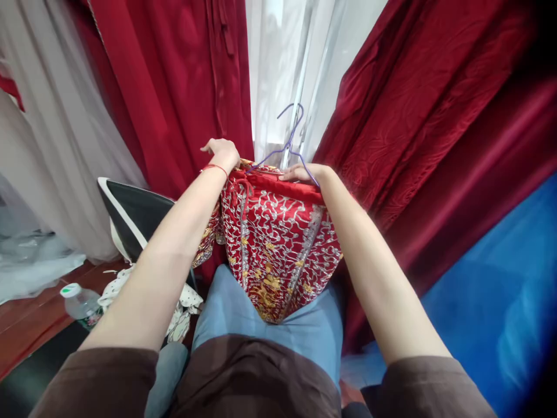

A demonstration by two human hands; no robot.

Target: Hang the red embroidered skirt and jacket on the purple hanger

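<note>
A red garment (278,226) with silver embroidery and gold flowers hangs in front of my thighs, narrowing to a point at its lower end. Its plain red waistband (287,188) runs along the top, with a small tied cord at the left. A purple wire hanger (292,136) rises from the top edge, hook upward. My right hand (304,173) holds the waistband beside the hanger's right arm. At the garment's upper left corner is my left hand (223,152), a finger or thumb stretched leftward and the other fingers partly hidden. More patterned cloth (208,241) hangs below my left forearm.
Dark red curtains (169,75) and a patterned red cloth (418,104) hang ahead, with white sheer fabric between. To the left are a black panel with white edging (139,209), a plastic bottle (80,301) and a dotted cloth (115,287). Blue material (496,302) lies at right.
</note>
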